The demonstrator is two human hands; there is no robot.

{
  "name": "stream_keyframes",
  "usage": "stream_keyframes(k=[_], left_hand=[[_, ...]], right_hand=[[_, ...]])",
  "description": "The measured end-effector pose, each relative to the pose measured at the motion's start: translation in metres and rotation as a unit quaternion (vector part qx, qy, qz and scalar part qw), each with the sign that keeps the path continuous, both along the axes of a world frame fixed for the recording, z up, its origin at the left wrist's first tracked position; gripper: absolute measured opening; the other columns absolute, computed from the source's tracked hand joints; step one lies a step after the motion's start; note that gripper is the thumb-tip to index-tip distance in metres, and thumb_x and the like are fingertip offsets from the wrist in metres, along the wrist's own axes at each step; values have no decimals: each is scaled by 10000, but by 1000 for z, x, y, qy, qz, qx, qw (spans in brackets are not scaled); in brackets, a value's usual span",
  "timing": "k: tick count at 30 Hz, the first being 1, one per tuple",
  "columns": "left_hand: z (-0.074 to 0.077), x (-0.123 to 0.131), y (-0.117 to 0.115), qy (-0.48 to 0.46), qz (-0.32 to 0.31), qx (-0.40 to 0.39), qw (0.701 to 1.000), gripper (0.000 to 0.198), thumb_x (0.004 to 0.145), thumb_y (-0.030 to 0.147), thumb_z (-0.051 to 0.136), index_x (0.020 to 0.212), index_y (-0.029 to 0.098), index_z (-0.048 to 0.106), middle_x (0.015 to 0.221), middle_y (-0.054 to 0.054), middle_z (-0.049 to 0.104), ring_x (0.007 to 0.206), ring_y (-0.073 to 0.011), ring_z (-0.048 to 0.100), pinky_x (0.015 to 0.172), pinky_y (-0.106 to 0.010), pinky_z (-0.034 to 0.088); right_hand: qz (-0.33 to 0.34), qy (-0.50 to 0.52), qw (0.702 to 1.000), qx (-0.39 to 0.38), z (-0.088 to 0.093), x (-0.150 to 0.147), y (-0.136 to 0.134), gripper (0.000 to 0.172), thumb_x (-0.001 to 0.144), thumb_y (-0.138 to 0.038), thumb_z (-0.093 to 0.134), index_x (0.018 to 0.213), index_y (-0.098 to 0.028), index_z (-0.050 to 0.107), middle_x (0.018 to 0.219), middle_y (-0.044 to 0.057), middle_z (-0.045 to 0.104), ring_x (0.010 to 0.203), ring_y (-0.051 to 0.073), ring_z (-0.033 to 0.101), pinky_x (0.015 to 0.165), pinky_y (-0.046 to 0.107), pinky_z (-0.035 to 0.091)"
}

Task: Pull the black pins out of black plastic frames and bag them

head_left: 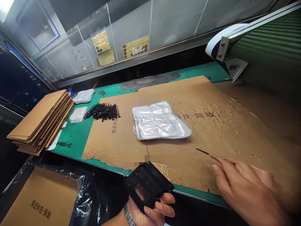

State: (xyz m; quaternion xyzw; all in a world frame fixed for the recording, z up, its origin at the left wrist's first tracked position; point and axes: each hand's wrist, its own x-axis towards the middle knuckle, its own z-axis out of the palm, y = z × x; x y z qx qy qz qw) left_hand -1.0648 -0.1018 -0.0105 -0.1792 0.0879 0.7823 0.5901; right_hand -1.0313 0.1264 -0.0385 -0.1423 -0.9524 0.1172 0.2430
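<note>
L hand [150, 208] is curled narrow round a black plastic fixture [148, 185] w/ a rectangular opening, fingers wrapped under its near edge, holding it just over the bench's front edge; chain bracelet [129, 216] on that wrist. R hand [244, 185] is pinched narrow on a thin black pin [202, 151], tip pointing L over the cardboard sheets [218, 125], not touching the fixture, well apart from the L hand. Both sheets lie overlapped on the green bench [69, 137]. Heap of matching black pins [102, 111] sits loose on the far sheet, so most are in the pile, only the one in hand is out, none visible in the fixture, though its face is partly hidden. Mid-sheet is a flat pack of clear-bagged thin trays [158, 121], contents not clear, no pins on it. Further L: small clear bag [78, 114], second clear bag [83, 95], tall stack of flat cardboard [39, 121]. Below the bench, a cardboard panel [39, 201] on black plastic sheet [87, 194]. Behind all that, yellow labels [135, 47] on a window.
</note>
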Motion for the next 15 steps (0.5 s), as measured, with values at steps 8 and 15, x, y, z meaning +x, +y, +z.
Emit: stream_keyframes(k=[8, 15], left_hand=[[-7, 2, 5, 39, -47, -23, 998, 382, 759, 418, 574, 741, 40, 624, 639, -33, 503, 449, -3, 339, 250, -23, 52], [-29, -3, -4, 127, -10, -35, 991, 528, 735, 514, 568, 1064, 104, 618, 925, -150, 659, 687, -135, 614, 412, -122, 312]], right_hand=[[323, -11, 875, -359, 42, -2, -71, 255, 933, -379, 418, 1030, -224, 596, 1027, 52, 637, 954, 175, 591, 808, 252, 499], [301, 97, 891, -325, 57, -18, -65, 94, 899, -224, 478, 887, -234, 571, 791, -7, 617, 714, 138, 603, 593, 189, 497]])
